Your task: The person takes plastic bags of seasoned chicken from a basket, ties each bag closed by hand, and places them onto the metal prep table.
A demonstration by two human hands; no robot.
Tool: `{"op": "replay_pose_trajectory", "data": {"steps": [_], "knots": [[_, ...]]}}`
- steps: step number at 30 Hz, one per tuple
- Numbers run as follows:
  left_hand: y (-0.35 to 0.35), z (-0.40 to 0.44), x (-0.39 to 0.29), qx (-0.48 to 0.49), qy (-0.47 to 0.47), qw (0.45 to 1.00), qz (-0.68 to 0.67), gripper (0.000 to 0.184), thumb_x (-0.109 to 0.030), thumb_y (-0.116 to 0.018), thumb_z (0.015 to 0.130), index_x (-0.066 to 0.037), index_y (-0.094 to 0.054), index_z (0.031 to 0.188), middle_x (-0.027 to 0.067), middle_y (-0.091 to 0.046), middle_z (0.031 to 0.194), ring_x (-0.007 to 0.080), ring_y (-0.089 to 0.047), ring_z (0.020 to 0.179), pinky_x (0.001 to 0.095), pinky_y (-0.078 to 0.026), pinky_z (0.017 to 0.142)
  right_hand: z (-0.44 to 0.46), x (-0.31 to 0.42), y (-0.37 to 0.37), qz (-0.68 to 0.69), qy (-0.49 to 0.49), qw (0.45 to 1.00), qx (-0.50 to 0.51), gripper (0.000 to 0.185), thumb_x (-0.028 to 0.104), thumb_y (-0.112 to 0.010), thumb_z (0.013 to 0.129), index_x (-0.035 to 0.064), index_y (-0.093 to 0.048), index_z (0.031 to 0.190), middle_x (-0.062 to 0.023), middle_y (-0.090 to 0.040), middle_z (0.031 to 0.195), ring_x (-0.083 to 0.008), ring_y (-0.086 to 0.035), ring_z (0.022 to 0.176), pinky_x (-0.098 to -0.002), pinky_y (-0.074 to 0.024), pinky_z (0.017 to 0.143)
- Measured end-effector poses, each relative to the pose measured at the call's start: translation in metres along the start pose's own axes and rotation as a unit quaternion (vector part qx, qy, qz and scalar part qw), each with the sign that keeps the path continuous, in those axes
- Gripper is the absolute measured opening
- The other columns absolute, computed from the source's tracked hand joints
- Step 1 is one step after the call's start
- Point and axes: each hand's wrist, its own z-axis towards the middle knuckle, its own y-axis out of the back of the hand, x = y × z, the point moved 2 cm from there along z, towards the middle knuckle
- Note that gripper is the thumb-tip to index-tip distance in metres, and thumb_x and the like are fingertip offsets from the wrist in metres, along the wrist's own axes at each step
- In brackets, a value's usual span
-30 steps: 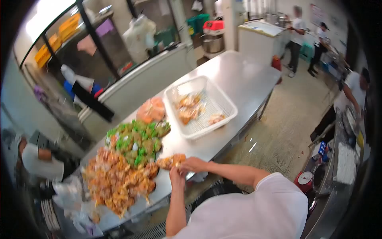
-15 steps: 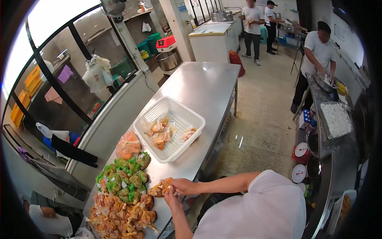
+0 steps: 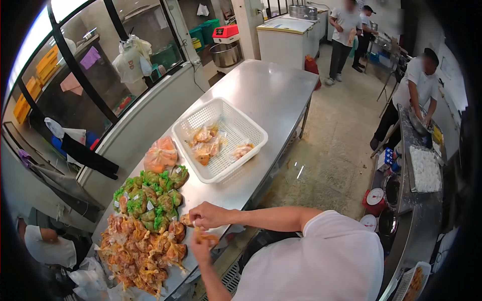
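Note:
Over the near edge of the steel table [image 3: 236, 173], my left hand [image 3: 202, 247] is closed on a small clear bag of orange-brown marinated meat [image 3: 210, 239]; motion blurs it. Just above and touching distance away, my right hand [image 3: 210, 214] is closed, fingers curled; what it grips is hidden. A brown bagged piece shows at its fingertips, on the table side. To the left lies a heap of similar bags of marinated meat [image 3: 138, 251]. Beside the heap are bags with green tops [image 3: 150, 198] and a pinkish-orange bag [image 3: 161, 155].
A white perforated basket [image 3: 258, 143] on the table holds several bagged portions. A tray of white pieces [image 3: 426, 168] lies on the right counter [image 3: 427, 220], where a co-worker [image 3: 419, 85] bends over a bowl. Scales [image 3: 374, 196] stand below. Another person [image 3: 47, 241] is at lower left.
My hands were together on the bag and are now slightly apart, the right one above the left. The view has shifted. The co-worker at the counter leans further over the bowl.

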Motion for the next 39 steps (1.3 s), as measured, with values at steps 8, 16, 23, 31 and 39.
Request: {"op": "replay_pose_trajectory", "data": {"steps": [8,16,23,31,39], "knots": [[0.214,0.059,-0.054,-0.418,-0.239,0.733,0.480,0.044,-0.017,-0.055,0.094,-0.006,-0.044,0.136,0.0207,-0.046,0.136,0.0365,-0.043,0.126,0.0512,-0.036,0.102,-0.017,-0.035,0.072,-0.117,-0.043,0.992,0.011,0.033,0.014,-0.064,0.086,0.0018,-0.055,0.115,-0.0158,-0.064,0.073,-0.0294,-0.062,0.063,-0.0389,-0.0496,0.061],[0.264,0.111,-0.041,-0.263,0.088,0.809,0.518,0.077,-0.028,-0.063,0.088,-0.016,-0.022,0.152,0.0123,-0.020,0.157,0.0411,-0.010,0.144,0.0550,-0.014,0.115,-0.054,-0.055,0.171,-0.100,-0.174,0.971,-0.129,0.025,0.012,-0.060,0.089,0.0000,-0.057,0.110,-0.0096,-0.061,0.072,-0.0169,-0.058,0.060,-0.0310,-0.0470,0.058],[0.071,0.194,-0.100,-0.258,-0.271,0.804,0.461,0.052,-0.012,-0.065,0.076,0.001,-0.053,0.125,0.0226,-0.048,0.133,0.0407,-0.038,0.128,0.0504,-0.025,0.111,-0.054,-0.063,0.196,-0.100,-0.169,0.962,-0.190,0.019,0.011,-0.059,0.090,-0.0012,-0.060,0.104,-0.0078,-0.060,0.071,-0.0155,-0.058,0.061,-0.0299,-0.0467,0.058],[-0.179,0.293,-0.083,0.006,-0.389,0.821,0.418,0.051,-0.015,-0.068,0.075,0.003,-0.054,0.121,0.0295,-0.050,0.127,0.0453,-0.045,0.120,0.0505,-0.030,0.107,-0.040,-0.102,0.243,-0.310,-0.037,0.891,-0.328,0.025,0.012,-0.062,0.084,0.0011,-0.061,0.106,-0.0142,-0.063,0.081,-0.0323,-0.063,0.076,-0.0408,-0.0516,0.067],[-0.287,0.418,-0.054,0.060,-0.209,0.883,0.416,0.042,-0.022,-0.063,0.080,0.001,-0.058,0.115,0.0259,-0.061,0.114,0.0431,-0.054,0.113,0.0546,-0.044,0.093,-0.039,-0.093,0.257,-0.298,-0.033,0.912,-0.281,0.018,0.014,-0.064,0.085,0.0049,-0.061,0.100,-0.0122,-0.062,0.080,-0.0317,-0.063,0.074,-0.0406,-0.0518,0.065]]}}
